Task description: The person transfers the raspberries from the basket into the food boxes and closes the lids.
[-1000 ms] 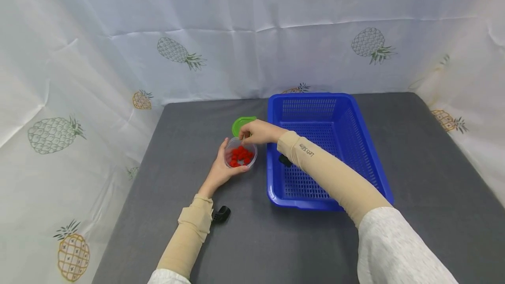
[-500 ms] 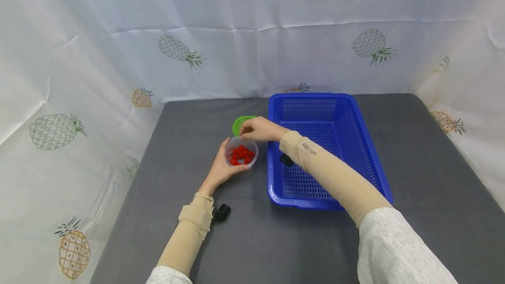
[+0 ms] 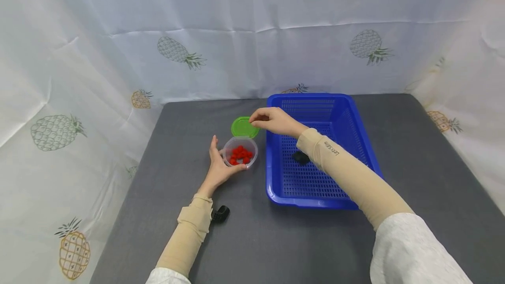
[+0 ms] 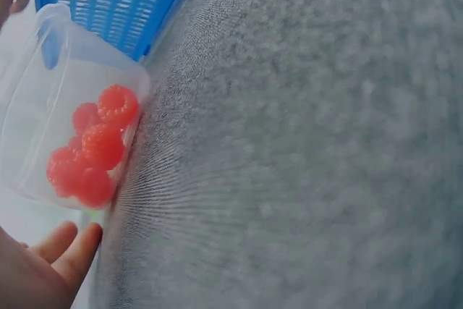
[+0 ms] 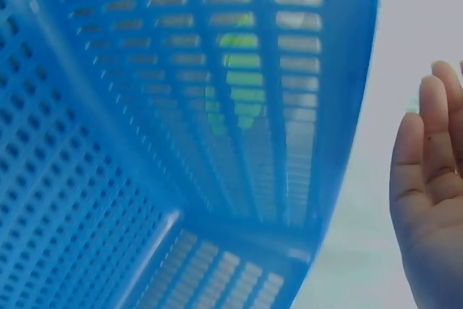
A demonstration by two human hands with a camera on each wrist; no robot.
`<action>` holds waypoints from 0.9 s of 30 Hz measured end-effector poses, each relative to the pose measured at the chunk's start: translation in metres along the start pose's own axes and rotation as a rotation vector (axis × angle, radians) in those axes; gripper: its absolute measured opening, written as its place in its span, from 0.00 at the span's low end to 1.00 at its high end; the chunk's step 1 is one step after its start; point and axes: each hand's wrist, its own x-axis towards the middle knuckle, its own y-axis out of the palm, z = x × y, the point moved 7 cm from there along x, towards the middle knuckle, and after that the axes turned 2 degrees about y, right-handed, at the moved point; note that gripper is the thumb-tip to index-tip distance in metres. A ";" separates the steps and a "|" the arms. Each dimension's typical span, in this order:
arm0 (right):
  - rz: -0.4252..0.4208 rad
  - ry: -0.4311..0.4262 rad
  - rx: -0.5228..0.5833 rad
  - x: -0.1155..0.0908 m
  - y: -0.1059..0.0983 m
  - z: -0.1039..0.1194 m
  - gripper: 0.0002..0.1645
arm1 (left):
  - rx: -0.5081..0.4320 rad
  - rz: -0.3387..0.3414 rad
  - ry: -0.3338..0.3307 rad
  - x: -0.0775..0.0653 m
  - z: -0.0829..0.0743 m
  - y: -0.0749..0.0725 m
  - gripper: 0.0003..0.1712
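A clear round tub (image 3: 254, 147) stands on the grey table with several red raspberries (image 4: 103, 146) in its bottom. My left hand (image 3: 218, 169) is spread around the tub's left side, the thumb at its near rim. In the left wrist view, the fingertips lie just short of the tub wall. A green lid (image 3: 241, 127) lies flat behind the tub. My right hand (image 3: 277, 122) hangs above the lid's right edge and the basket's left rim, fingers loosely bent with nothing between them. The right wrist view shows this hand beyond the basket wall.
A large blue slatted basket (image 3: 272, 187) stands right of the tub, under my right forearm. Black devices (image 3: 221, 214) sit below both wrists. White cloth with pineapple prints (image 3: 236, 56) closes off the back and sides of the table.
My right hand has moved up and right from over the tub, uncovering more of the lid. My left fingers have loosened and spread away from the tub's side. The tub has hardly moved.
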 end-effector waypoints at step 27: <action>-0.004 0.174 0.823 -0.001 -0.026 -0.009 0.44 | -0.138 0.211 -0.206 0.072 -0.060 -0.048 0.39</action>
